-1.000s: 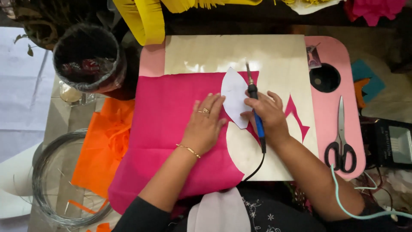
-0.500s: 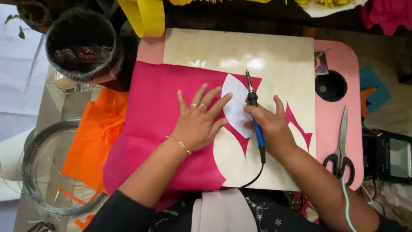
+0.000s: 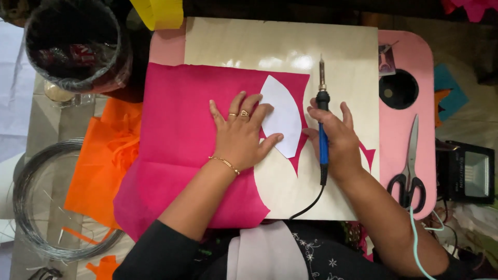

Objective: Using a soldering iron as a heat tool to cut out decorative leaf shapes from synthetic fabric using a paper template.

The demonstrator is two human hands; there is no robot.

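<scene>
One curved piece is already cut out of the pink cloth (image 3: pixel 181 150), and while the left hand (image 3: pixel 239 136) lies flat, fingers spread, on the white paper shape (image 3: pixel 282 115) there, the right hand (image 3: pixel 337 140) grips the blue hot cutting tool (image 3: pixel 322 124), tip lifted past the cloth's edge, so this shape looks uncut.

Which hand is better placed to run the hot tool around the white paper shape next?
Right. The right hand grips the blue-handled hot tool beside the white template; the left hand lies flat on the pink fabric.

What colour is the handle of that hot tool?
Blue, with a black collar, on the soldering iron in the right hand; head view.
</scene>
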